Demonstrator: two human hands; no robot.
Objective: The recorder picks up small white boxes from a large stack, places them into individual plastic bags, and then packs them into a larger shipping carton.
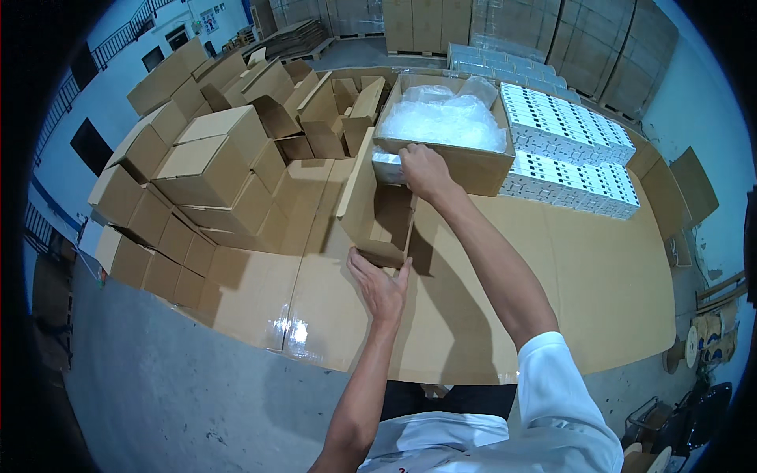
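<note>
An open brown cardboard box (381,221) stands on a cardboard-covered table (568,276) in front of me. My left hand (380,285) grips the box's near edge, fingers over the rim. My right hand (422,170) reaches across the box and holds a small white, plastic-wrapped item (386,167) at the box's far side. Just behind it sits a larger open carton (465,162) filled with clear plastic-bagged items (441,118).
Many open empty cardboard boxes (213,165) are piled on the left. Stacked rows of white packaged units (564,142) lie to the right of the carton. Tall cardboard pallets (599,39) stand at the back. Grey floor (181,394) lies lower left.
</note>
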